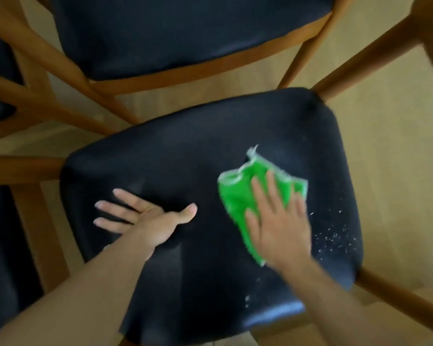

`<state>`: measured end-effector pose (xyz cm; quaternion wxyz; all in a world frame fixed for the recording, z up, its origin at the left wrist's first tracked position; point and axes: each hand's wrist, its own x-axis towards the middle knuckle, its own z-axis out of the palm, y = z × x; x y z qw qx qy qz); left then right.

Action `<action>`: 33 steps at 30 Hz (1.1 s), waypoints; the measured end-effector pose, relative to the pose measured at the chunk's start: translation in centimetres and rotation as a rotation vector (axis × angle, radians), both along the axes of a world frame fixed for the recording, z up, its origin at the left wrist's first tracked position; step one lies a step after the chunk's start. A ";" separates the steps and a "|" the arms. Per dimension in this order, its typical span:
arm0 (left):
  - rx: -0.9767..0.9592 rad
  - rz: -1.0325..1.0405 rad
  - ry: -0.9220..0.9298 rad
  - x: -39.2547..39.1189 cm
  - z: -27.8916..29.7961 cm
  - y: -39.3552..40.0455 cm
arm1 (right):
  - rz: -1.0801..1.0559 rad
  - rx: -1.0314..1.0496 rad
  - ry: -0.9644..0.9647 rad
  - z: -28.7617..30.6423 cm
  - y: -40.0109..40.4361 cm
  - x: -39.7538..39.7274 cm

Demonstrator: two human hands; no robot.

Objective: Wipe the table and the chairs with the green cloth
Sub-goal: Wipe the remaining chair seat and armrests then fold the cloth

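Note:
A chair with a black padded seat (205, 151) and a brown wooden frame fills the middle of the head view. The green cloth (238, 196) lies crumpled on the right half of that seat. My right hand (278, 221) presses flat on the cloth with straight, spread fingers. My left hand (140, 216) rests flat on the seat's left half, fingers spread and pointing left, holding nothing. White crumbs (335, 236) are scattered on the seat just right of the cloth, near the seat's right edge.
A second black-seated chair (180, 33) stands close behind, its wooden legs (60, 68) crossing the upper left. Part of another dark seat (0, 245) shows at the left edge. Light wooden floor (390, 136) lies to the right.

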<state>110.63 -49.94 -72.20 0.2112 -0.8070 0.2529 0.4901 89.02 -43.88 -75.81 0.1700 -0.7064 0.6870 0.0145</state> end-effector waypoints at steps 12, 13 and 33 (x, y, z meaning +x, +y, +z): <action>0.013 -0.023 -0.037 -0.3 0.2 0.1 | -0.445 0.177 0.046 0.5 -0.7 -0.7; 0.011 -0.021 -0.038 -0.4 0.2 0.1 | -0.432 0.248 0.035 1.1 2.2 0.5; 0.005 -0.043 -0.049 -0.3 -0.5 0.2 | -0.761 0.091 -0.210 -0.4 -10.4 -8.5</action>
